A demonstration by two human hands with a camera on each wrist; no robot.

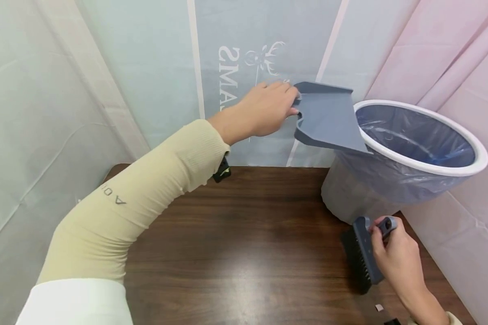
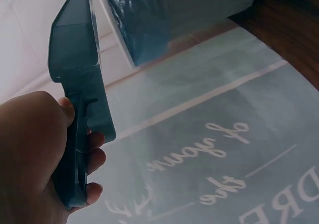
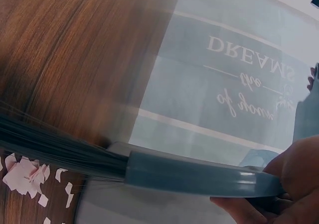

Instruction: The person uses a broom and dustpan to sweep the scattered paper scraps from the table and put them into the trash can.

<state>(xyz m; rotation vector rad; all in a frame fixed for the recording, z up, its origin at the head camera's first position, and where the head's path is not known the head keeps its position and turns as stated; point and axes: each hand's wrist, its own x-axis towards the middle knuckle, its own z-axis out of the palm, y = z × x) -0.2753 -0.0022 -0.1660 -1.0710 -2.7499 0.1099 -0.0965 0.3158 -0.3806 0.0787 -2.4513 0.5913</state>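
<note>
My left hand (image 1: 270, 108) grips the handle of a grey-blue dustpan (image 1: 329, 117), its front lip at the rim of a lined trash bin (image 1: 420, 169). From the side, the left wrist view shows the dustpan (image 2: 75, 50) with fingers curled round its handle. Lower right, my right hand (image 1: 400, 253) holds a small hand brush (image 1: 368, 253) by its handle, dark bristles facing left. Close up in the right wrist view, the brush (image 3: 199, 176) has its bristles near several pale paper scraps (image 3: 25, 176) on the wooden table.
The bin stands at the table's back right, with a clear plastic liner folded over its white rim. One scrap (image 1: 379, 308) lies below the brush. Printed fabric (image 1: 260, 27) hangs behind the brown wooden table (image 1: 227, 234), and pale sheeting lines both sides.
</note>
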